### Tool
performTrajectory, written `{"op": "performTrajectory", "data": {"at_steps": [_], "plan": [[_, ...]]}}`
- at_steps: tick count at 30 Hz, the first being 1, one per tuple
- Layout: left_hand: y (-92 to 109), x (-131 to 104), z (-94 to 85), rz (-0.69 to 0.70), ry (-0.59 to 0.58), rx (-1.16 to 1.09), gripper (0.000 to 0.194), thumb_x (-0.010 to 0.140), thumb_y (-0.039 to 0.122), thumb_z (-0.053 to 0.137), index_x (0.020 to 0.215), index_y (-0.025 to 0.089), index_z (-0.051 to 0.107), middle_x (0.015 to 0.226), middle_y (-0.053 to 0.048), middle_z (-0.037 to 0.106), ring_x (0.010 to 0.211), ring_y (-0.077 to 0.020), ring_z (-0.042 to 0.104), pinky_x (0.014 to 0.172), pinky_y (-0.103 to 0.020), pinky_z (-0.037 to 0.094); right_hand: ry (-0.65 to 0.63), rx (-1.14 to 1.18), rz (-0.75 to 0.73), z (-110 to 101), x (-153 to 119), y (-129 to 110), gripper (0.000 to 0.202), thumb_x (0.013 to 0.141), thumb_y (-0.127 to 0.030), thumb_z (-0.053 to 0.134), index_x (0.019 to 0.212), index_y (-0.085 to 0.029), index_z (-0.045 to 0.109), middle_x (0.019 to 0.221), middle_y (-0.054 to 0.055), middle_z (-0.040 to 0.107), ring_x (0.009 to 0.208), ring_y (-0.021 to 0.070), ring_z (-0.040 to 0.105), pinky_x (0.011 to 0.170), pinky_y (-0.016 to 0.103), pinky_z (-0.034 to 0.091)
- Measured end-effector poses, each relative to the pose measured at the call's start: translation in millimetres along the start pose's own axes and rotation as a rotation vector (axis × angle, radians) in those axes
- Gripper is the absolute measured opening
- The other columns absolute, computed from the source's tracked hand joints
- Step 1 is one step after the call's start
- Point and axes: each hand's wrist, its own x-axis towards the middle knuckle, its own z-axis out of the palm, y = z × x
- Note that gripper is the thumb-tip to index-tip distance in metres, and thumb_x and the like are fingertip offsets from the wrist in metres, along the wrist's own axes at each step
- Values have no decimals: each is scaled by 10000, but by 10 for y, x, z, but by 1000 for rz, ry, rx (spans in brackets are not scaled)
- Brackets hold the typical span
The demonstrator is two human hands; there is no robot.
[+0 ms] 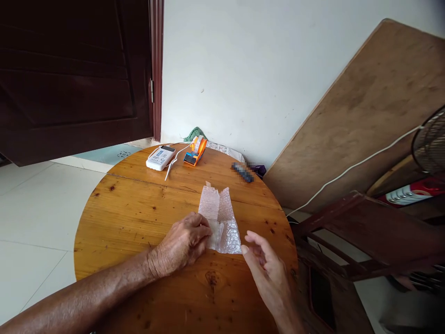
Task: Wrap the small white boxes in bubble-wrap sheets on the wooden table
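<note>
A piece of clear bubble wrap (229,234) lies on the round wooden table in front of me, partly folded over itself along its left side. My left hand (186,239) is closed on the left edge of the wrap, its fingers pinched together there. Just off the wrap's lower right corner is my right hand (266,273), with thumb and fingers apart and nothing between them. Whether something lies inside the fold by my left fingers, I cannot make out.
Toward the table's (121,222) far edge stand a white boxy device (160,157) with a cord and an orange tape dispenser (195,150). A dark blurred object (242,171) lies at the back right. Right of the table is a dark red wooden chair (378,232).
</note>
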Motion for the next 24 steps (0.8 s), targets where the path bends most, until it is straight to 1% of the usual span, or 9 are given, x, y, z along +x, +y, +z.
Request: {"op": "performTrajectory", "data": {"at_steps": [2,4,6,8,12,14,18,21,24], "plan": [[0,-3,5,54,23,136,182,894,134,512,912,177,688,981,-84,654,874,-200,569,788,-327,476,-107,103,96,38,30,19,361,861,-443,606,1126,-201,641,983,103,736,804,227,713,617,304,567],[-7,3,4,108,43,213,156,884,133,532,917,172,680,1008,-92,649,901,-216,552,820,-355,471,-189,185,142,113,87,-15,388,855,-480,605,1119,-198,644,982,107,742,831,237,716,668,318,575],[-21,11,9,162,56,235,140,892,145,538,933,166,670,1034,-98,646,941,-225,545,847,-365,472,-221,229,167,191,149,-66,397,839,-487,622,1109,-197,648,986,101,744,861,240,710,736,332,572],[-39,15,21,205,67,240,140,908,163,531,957,159,662,1044,-100,644,958,-227,539,857,-367,476,-207,244,174,247,197,-111,384,821,-466,635,1081,-183,656,932,81,740,828,226,694,741,317,557],[-63,6,49,229,65,274,175,924,179,520,1026,148,659,1047,-104,630,942,-226,519,841,-369,485,-117,237,124,295,222,-195,270,803,-420,622,866,-162,672,691,12,642,611,152,575,567,241,474],[-69,1,61,225,59,299,188,940,199,512,1048,152,659,1055,-105,622,944,-227,510,836,-371,490,-84,255,91,314,215,-260,244,804,-405,613,776,-166,657,645,-2,604,565,131,529,524,224,443],[-66,8,70,228,42,326,173,938,209,528,1039,163,660,1061,-105,603,954,-228,494,837,-369,497,-75,253,21,390,216,-414,209,818,-367,607,758,-175,664,647,4,636,557,132,552,514,215,446],[-43,28,64,232,39,318,158,924,186,538,1019,160,661,1054,-104,598,943,-227,487,828,-362,498,-85,201,-55,450,216,-495,189,846,-325,579,772,-183,678,680,18,670,599,148,597,560,222,476],[-24,46,70,207,43,263,152,920,167,534,1017,159,650,1039,-99,605,940,-224,489,817,-349,495,-111,162,-101,457,197,-531,209,876,-301,535,826,-185,702,751,41,706,647,163,633,602,234,502]]}}
